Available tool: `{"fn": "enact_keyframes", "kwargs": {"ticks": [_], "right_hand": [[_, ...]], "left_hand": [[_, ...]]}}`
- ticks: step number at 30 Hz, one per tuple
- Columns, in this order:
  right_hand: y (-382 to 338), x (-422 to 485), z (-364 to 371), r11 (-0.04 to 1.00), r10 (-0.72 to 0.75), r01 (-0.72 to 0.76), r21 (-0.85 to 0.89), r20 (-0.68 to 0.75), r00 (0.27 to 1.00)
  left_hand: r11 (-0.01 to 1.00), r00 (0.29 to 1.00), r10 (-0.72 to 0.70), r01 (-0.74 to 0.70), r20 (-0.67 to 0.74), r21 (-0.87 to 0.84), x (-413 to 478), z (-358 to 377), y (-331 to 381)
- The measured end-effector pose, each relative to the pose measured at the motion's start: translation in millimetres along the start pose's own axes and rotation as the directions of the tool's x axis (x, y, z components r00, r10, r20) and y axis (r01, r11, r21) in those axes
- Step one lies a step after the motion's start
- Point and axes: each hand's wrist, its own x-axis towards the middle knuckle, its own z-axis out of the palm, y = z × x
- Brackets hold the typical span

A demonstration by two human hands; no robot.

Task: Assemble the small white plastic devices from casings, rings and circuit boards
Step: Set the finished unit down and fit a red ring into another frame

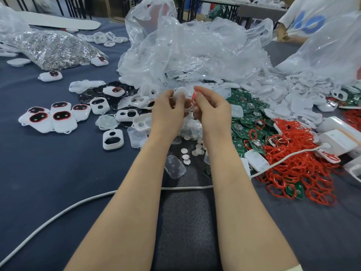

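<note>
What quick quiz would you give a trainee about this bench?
1. True or false: the right hand pinches a red ring.
2. The ring pile lies on the person's: A left, B right, C lap.
3. Fill the gap: the left hand holds a white ____.
Key: 1 true; 2 B; 3 casing.
</note>
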Motion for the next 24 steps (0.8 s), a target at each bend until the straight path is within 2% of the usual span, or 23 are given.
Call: {"fn": "enact_keyframes", "kwargs": {"ticks": [3,5,7,9,11,13,19,24], "right_hand": [[-2.4,1.0,0.5,0.982,0.06,-0.055,0.179,-0.027,0.998],[-2.8,1.2,0.6,0.982,0.041,-0.032,0.185,-0.041,0.998],[-2.1,0.2,0.7,0.996,-0.03,0.034,0.076,-0.058,0.998],[-0.6,-2.2,1.7,0.983,-0.134,0.127,-0.129,-0.047,0.99],[0.6,-5.3,4.2,0.917,-0.243,0.232,-0.323,0.008,0.97],[2.2,-6.7,7.2,0.841,-0.315,0.31,-0.444,0.066,0.947],[4.6,-7.2,7.7,0.804,-0.32,0.331,-0.493,0.109,0.941],[4.7,-5.1,5.9,0.828,-0.292,0.294,-0.478,0.081,0.953]], "left_hand": [[0.998,0.999,-0.001,-0.002,-0.039,-0.064,0.1,-2.5,0.2],[0.994,0.999,-0.027,0.022,-0.042,-0.107,0.1,-2.9,0.2],[0.987,0.997,-0.07,0.064,-0.035,-0.15,-1.6,-2.4,1.0],[0.971,0.994,-0.111,0.103,-0.026,-0.216,-1.0,-1.6,1.0],[0.937,0.989,-0.15,0.142,0.0,-0.318,0.5,-1.9,2.7],[0.902,0.984,-0.176,0.172,0.027,-0.395,2.1,-2.6,2.8],[0.906,0.981,-0.193,0.18,0.004,-0.384,6.3,-4.0,-1.2],[0.951,0.988,-0.156,0.148,-0.008,-0.271,6.7,-6.1,-2.3]]}}
